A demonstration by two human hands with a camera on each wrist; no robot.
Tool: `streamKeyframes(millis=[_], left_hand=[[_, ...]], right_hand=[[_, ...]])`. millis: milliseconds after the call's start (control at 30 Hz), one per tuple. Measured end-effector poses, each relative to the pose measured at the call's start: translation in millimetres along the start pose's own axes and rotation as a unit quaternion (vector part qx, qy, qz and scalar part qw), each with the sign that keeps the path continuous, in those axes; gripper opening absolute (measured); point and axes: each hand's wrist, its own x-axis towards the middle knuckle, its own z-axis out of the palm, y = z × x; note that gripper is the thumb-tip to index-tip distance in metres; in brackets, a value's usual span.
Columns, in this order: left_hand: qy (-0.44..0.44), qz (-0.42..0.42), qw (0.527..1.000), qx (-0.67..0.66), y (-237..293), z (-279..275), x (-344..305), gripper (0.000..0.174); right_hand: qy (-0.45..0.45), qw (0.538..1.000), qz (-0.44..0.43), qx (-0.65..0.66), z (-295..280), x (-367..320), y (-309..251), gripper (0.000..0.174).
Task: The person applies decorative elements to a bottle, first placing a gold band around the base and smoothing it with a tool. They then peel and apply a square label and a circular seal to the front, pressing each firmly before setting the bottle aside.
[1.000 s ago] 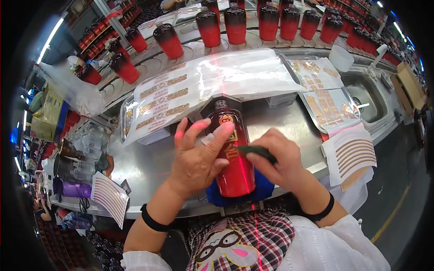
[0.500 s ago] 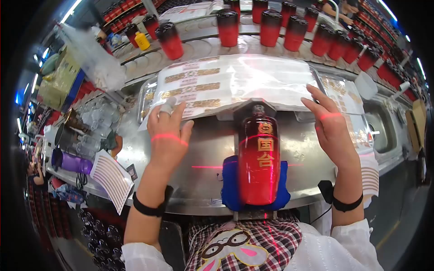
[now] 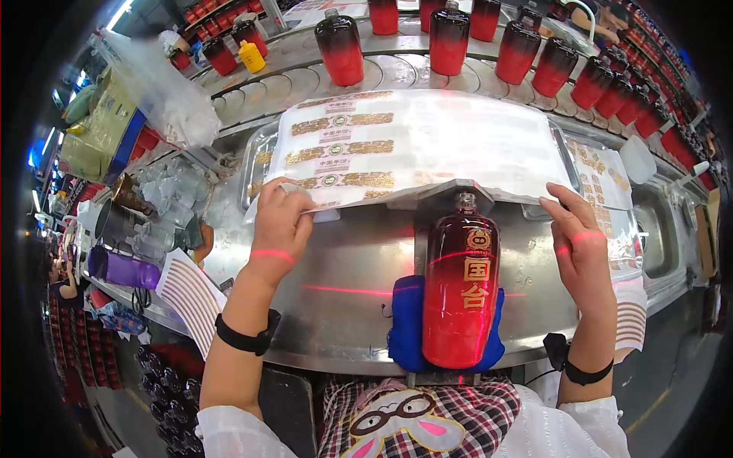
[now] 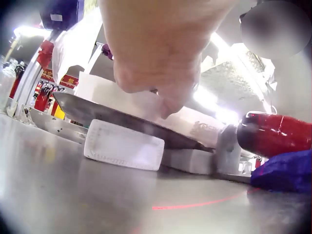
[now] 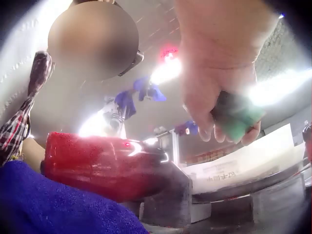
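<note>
A red bottle with a black top and gold characters (image 3: pixel 460 298) lies on a blue cloth (image 3: pixel 407 324), its neck at a dark metal stop. Beyond it a sheet of gold-printed labels (image 3: pixel 340 156) covers a metal tray. My left hand (image 3: pixel 281 225) pinches the sheet's near left edge; the left wrist view shows its fingers (image 4: pixel 168 100) curled there. My right hand (image 3: pixel 582 248) is by the sheet's near right corner, index finger extended. In the right wrist view its other fingers curl round a dark green piece (image 5: pixel 237 117), which the head view hides.
Red and black bottles (image 3: pixel 340 49) stand along the conveyor at the back. Clear plastic cups (image 3: pixel 172 195) and a purple container (image 3: pixel 126 269) are at the left. Striped sheets (image 3: pixel 191 298) flank the metal table (image 3: pixel 359 320). At the right are another label tray (image 3: pixel 603 187) and a sink (image 3: pixel 658 240).
Both hands have left the bottle and spread apart to the label sheet. The green piece, earlier at the bottle, is now tucked in my right hand. The head view has shifted, and conveyor bottles stand elsewhere.
</note>
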Motion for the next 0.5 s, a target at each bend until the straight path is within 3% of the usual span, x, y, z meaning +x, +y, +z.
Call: streamKeyframes(millis=[233, 400, 433, 500], left_hand=[[0.025, -0.011, 0.998, -0.065, 26, -36, 12, 0.011], [0.159, 0.151, 0.975, 0.034, 105, -52, 46, 0.013], [0.187, 0.184, 0.964, 0.047, 119, -49, 49, 0.013], [0.214, 0.213, 0.952, 0.055, 131, -36, 49, 0.015]], right_hand=[[0.036, 0.996, -0.017, 0.076, -9, 5, -17, 0.033], [-0.027, 0.946, -0.028, 0.322, -4, 24, -57, 0.02], [-0.02, 0.948, -0.068, 0.31, 3, 26, -57, 0.022], [-0.037, 0.934, -0.055, 0.351, 10, 30, -66, 0.022]])
